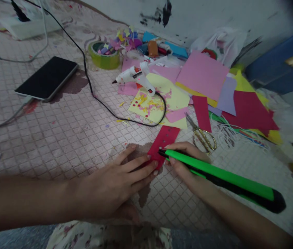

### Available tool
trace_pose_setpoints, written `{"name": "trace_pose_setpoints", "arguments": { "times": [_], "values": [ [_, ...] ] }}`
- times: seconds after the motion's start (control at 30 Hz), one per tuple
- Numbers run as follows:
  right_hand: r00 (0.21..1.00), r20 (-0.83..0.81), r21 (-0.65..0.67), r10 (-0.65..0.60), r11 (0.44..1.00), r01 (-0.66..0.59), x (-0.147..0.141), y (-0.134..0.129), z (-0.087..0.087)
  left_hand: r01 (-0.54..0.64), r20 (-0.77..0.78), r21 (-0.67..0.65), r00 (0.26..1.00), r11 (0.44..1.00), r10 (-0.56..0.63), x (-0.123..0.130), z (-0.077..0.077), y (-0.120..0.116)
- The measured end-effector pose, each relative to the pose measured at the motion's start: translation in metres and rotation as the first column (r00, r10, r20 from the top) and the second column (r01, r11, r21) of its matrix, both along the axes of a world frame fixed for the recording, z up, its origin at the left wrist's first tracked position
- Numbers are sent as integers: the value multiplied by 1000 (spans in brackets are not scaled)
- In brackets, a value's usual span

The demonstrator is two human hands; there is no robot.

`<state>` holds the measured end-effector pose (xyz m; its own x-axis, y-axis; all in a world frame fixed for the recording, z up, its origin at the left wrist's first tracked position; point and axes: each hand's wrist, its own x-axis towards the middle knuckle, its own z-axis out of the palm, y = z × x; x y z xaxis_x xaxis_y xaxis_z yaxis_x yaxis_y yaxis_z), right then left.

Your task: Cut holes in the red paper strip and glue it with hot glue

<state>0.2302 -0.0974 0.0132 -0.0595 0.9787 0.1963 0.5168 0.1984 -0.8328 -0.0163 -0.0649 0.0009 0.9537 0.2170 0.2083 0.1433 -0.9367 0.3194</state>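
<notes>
A red paper strip (165, 137) lies slantwise on the cloth, with a row of small holes along it. My left hand (115, 178) rests flat with its fingers spread, the fingertips on the strip's near end. My right hand (188, 166) is closed round a long green and black hole punch (221, 174). The punch's dark tip (162, 152) is at the strip, beside my left fingertips; whether its jaws are pressed together I cannot tell. My right fingers partly hide the lower handle.
Gold-handled scissors (200, 135) and tangled white string (229, 135) lie to the right. Behind are a white glue gun (137, 76) with a black cable, coloured paper sheets (203, 74) and a tape roll (103, 58). A plugged-in phone (46, 77) lies left, near a power strip (29, 26).
</notes>
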Motion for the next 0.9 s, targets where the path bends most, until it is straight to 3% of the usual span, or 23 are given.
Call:
{"name": "trace_pose_setpoints", "arguments": {
  "times": [0.23,0.77,0.9],
  "values": [
    [990,134,136,-55,990,36,-4,-4,3,-26,-36,30,999,999,27,0,-2,-4],
    [980,198,136,-20,991,-7,-4,-4,2,-36,-25,17,999,999,36,1,-2,-4],
    [975,217,137,48,987,-79,-5,-2,5,-27,-48,17,998,999,28,1,-2,-4]
  ]
}}
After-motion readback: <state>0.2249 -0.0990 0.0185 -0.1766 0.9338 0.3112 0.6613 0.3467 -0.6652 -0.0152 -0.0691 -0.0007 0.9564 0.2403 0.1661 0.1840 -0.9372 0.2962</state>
